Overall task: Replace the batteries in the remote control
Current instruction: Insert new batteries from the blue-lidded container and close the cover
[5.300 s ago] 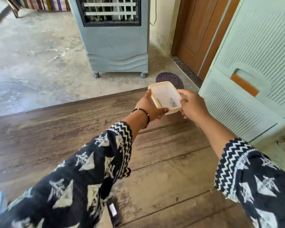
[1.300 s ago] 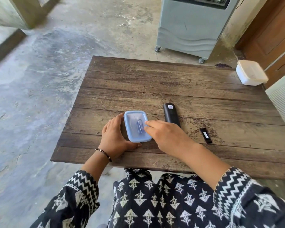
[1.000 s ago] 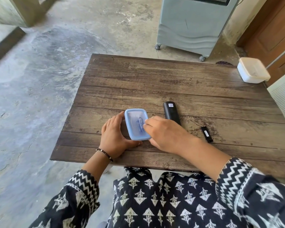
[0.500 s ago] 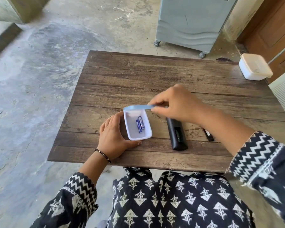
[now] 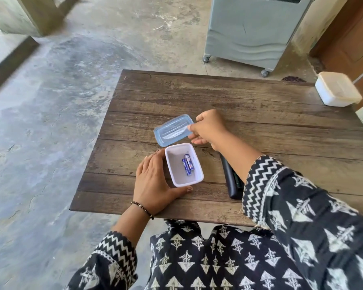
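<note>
A small white box (image 5: 177,181) stands uncovered near the front of the wooden table (image 5: 260,114), with two blue batteries (image 5: 188,164) lying inside. My left hand (image 5: 155,181) cups the box's left side and front. My right hand (image 5: 210,128) pinches the right edge of the blue lid (image 5: 172,130), which lies flat on the table just beyond the box. The black remote control (image 5: 232,181) lies to the right of the box, partly hidden under my right forearm. The remote's loose battery cover is hidden by my arm.
A second white box with a cream lid (image 5: 337,90) sits at the table's far right corner. A grey air cooler on castors (image 5: 249,32) stands on the concrete floor behind the table. A wooden door (image 5: 356,38) is at the right.
The cream-lidded box was put at the far right corner. My right hand then lifted the blue lid off the small box and carried it to the table beyond; my left hand stayed on the box.
</note>
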